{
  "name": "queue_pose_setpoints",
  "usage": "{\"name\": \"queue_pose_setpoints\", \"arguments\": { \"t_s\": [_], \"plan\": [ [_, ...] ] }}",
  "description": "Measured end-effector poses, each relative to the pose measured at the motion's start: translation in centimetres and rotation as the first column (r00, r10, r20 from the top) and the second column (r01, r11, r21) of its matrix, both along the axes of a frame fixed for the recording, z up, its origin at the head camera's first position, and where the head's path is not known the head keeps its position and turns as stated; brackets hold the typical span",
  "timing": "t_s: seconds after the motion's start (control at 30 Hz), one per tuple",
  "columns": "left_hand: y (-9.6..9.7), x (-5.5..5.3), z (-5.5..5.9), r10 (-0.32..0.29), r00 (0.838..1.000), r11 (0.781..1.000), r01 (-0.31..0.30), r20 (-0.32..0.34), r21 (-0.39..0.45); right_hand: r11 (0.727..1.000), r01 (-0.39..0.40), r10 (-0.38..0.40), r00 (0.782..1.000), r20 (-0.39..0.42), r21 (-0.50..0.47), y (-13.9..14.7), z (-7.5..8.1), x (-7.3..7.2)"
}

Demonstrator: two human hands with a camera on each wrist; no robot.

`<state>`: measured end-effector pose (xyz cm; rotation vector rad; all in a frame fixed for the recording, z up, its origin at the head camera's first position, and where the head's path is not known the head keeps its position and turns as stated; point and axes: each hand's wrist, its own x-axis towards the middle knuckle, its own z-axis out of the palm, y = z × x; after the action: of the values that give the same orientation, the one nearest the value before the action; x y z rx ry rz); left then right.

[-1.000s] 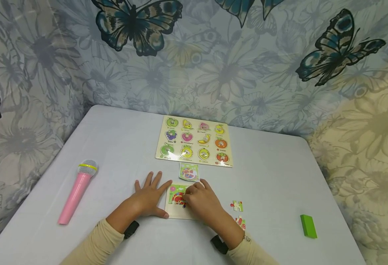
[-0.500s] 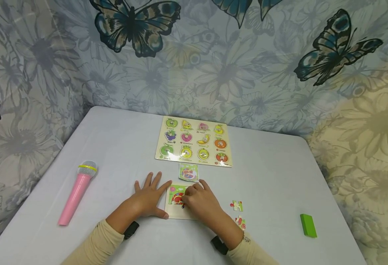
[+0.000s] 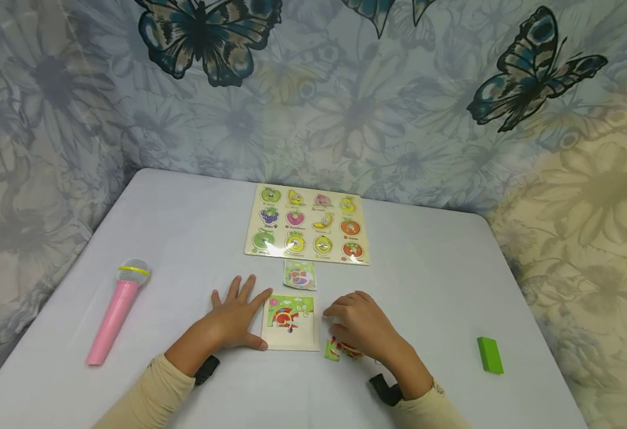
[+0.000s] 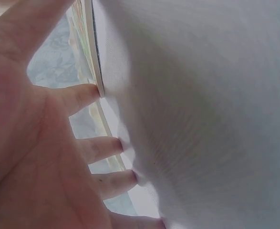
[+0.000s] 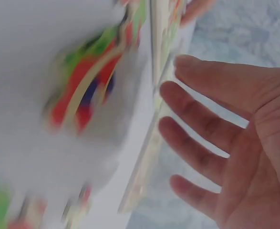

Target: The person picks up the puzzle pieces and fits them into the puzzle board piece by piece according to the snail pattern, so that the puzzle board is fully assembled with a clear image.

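My left hand (image 3: 233,322) has its fingers spread, with the thumb and index fingertip at the left edge of a small jigsaw board (image 3: 303,341). In the left wrist view, the index fingertip meets the board's edge (image 4: 97,62). Fitted pieces in the board's upper part show a red, rounded picture on green. My right hand (image 3: 367,325) hovers right of the board, over loose jigsaw pieces (image 3: 331,351) that it partly hides. In the right wrist view its fingers are loosely bent and hold nothing, beside a blurred red, green and blue jigsaw piece (image 5: 77,88).
A small picture card (image 3: 299,275) lies just behind the jigsaw board. Farther back is a fruit puzzle board (image 3: 309,229). A pink toy microphone (image 3: 114,316) lies on the left, and a green block (image 3: 490,356) on the right.
The right hand has left the jigsaw board and moved right, over the loose pieces. More of the fitted picture now shows. The left hand stays at the board's edge. The view has shifted slightly.
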<state>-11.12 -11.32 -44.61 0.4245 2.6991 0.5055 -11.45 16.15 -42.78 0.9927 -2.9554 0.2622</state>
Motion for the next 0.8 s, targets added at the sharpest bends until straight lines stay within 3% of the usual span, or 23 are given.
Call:
{"name": "queue_pose_setpoints", "arguments": {
  "t_s": [0.17,0.37,0.57,0.7,0.8],
  "plan": [
    [0.0,0.0,0.1,-0.003,1.000,1.000,0.003,0.007,0.003,0.994,0.099,-0.102,0.993,0.056,0.053,2.4,0.1,1.1],
    [0.0,0.0,0.3,-0.009,1.000,1.000,0.009,0.010,-0.002,0.991,0.110,-0.115,0.991,0.069,0.073,3.8,0.1,2.0],
    [0.0,-0.1,0.4,-0.004,1.000,1.000,0.004,0.001,0.016,0.981,0.187,-0.189,0.981,0.042,0.041,5.1,0.3,1.6],
    [-0.1,-0.1,0.3,-0.006,1.000,1.000,0.006,0.000,0.009,0.962,0.266,-0.269,0.963,0.029,0.065,6.5,0.4,1.3],
    [0.0,0.0,0.3,-0.012,1.000,1.000,0.012,0.008,0.008,0.955,0.283,-0.288,0.957,0.040,0.090,7.3,0.2,1.3]
  ]
}}
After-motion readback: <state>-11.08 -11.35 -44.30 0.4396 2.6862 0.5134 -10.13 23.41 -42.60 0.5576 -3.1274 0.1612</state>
